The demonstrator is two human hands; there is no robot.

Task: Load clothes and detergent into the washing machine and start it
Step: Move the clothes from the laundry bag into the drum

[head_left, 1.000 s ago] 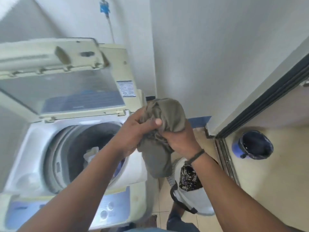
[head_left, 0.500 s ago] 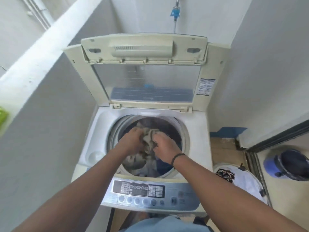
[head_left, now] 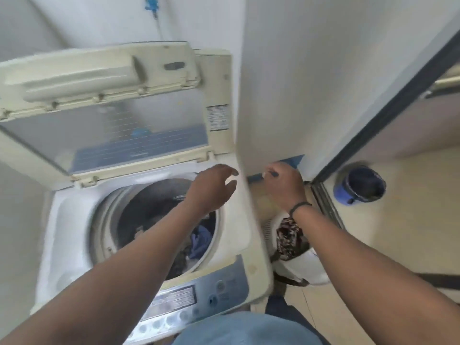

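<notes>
The top-loading washing machine [head_left: 69, 220] stands with its lid [head_left: 99, 78] raised. Several clothes [head_left: 199, 242], among them a blue piece, lie in the drum. My left hand [head_left: 211, 188] hovers over the right rim of the drum, fingers spread, holding nothing. Past the machine's right edge, my right hand [head_left: 283, 188] is above the white laundry basket [head_left: 306, 267]; its fingers are loosely curled and nothing shows in it. A dark patterned cloth [head_left: 288, 240] lies in the basket, partly behind my right forearm. No detergent is in view.
The control panel [head_left: 199, 300] runs along the machine's front edge. A wall [head_left: 311, 83] rises close on the right of the machine. A blue mug-like container [head_left: 358, 185] sits on the floor beyond the door track [head_left: 326, 207].
Both hands held an olive garment, then pushed it into the drum. They have now let go, come out and moved right, the right hand ending over the basket. The view swung right.
</notes>
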